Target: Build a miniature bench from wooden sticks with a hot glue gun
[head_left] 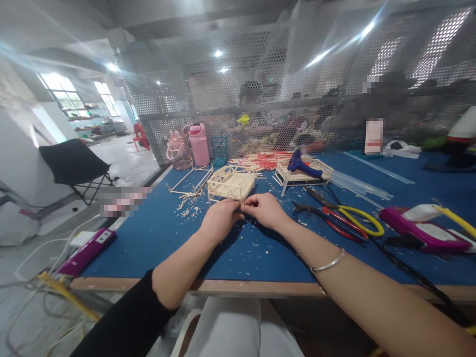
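A stick frame lies just left of the small wooden model on the blue table. The left hand curls its fingers at the model's front corner; the right hand's fingertips gather there. What either pinches, I cannot tell. Further right sits a glue gun.

On the table, bottles stand behind-left of the stick model; glue gun and pliers to its right.
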{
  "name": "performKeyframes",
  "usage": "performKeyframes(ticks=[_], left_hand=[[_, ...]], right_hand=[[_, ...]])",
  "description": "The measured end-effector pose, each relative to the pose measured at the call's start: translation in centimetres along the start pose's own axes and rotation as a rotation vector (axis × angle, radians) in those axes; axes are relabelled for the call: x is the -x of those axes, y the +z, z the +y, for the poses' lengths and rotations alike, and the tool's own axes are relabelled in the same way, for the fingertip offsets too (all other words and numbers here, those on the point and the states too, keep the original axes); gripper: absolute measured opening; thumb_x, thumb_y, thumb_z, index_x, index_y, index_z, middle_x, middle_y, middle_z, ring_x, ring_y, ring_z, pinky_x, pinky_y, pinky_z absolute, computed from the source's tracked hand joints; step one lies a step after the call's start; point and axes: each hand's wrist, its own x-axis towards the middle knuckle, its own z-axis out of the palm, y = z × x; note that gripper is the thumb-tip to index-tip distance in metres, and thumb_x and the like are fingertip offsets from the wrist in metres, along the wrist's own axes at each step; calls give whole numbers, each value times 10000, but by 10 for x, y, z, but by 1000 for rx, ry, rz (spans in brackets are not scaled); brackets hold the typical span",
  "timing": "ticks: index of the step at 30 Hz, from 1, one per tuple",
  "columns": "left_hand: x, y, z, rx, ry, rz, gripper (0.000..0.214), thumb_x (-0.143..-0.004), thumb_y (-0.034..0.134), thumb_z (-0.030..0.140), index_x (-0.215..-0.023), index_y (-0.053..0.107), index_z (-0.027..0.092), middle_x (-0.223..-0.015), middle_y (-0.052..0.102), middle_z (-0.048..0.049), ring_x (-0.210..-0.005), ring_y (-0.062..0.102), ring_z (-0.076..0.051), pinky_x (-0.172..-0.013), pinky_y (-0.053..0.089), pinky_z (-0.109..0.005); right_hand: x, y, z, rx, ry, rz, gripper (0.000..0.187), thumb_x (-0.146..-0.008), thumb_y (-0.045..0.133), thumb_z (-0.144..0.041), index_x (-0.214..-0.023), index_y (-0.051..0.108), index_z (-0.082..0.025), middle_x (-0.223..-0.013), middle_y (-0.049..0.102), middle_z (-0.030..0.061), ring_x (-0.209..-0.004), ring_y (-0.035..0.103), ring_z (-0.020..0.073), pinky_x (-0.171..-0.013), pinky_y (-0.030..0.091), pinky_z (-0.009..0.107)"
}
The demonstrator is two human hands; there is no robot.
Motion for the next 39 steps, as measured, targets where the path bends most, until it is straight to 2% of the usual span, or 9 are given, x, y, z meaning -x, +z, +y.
performKeyframes(ticks=[3,8,18,21,25,28,33,37,39], left_hand=[[-1,3,-2,-33,0,-77,140,-797,602,124,-853,708,196,-891,735,-61,-815,678,-186,-713,494,-251],[0,1,0,-125,-87,-104,216,-837,526,158,-805,733,210,-838,741,-95,-776,688,-233,-655,488,-288],[8,-4,7,-208,-178,-17,208,-819,556,184,-722,738,207,-757,734,-95,-679,684,-233,-576,478,-282],[15,-10,4,-208,-191,44,206,-844,529,187,-843,733,215,-865,735,-88,-758,683,-228,-643,510,-299],[10,-23,-9,-154,-43,270,365,-803,592,184,-1167,622,182,-1138,667,-128,-1079,597,-257,-932,464,-386],[-7,-29,-21,-133,74,162,527,-738,652,157,-1253,550,201,-1267,609,-117,-1211,516,-281,-1065,327,-504],[-25,-27,-31,-114,106,-51,346,-759,621,155,-1100,643,206,-1083,712,-87,-1039,636,-242,-977,428,-425],[-19,-20,-31,-96,131,30,353,-757,597,125,-1103,633,187,-1138,685,-102,-1083,608,-248,-984,422,-428],[-10,-17,-28,-66,144,166,355,-756,576,116,-1105,623,161,-1151,666,-120,-1117,578,-250,-1001,408,-430]], right_hand=[[-2,2,3,80,-12,-34,149,-687,645,-176,-544,674,-143,-446,533,-40,-479,438,89,-498,282,219],[-1,6,0,172,-36,-42,74,-685,674,-173,-643,735,-176,-563,649,-10,-554,522,114,-543,300,230],[-2,11,-1,238,32,-32,123,-724,680,-298,-760,770,-222,-707,730,23,-634,605,151,-550,331,242],[-3,12,0,240,37,-34,117,-723,691,-319,-752,771,-239,-726,736,20,-661,620,155,-561,340,243],[-4,12,0,229,47,-33,128,-725,686,-324,-788,774,-255,-748,742,10,-687,632,156,-579,358,239],[-5,11,0,236,46,-36,142,-737,674,-342,-797,775,-263,-743,741,9,-689,632,161,-575,353,246],[-4,10,-1,266,20,-53,129,-749,664,-337,-767,772,-270,-724,732,10,-690,629,169,-564,326,259],[-4,10,-1,277,8,-66,133,-759,655,-339,-764,768,-269,-731,731,9,-697,630,171,-556,312,263],[-4,9,-1,280,10,-69,140,-762,653,-344,-775,769,-266,-746,734,13,-709,633,175,-558,312,264]])
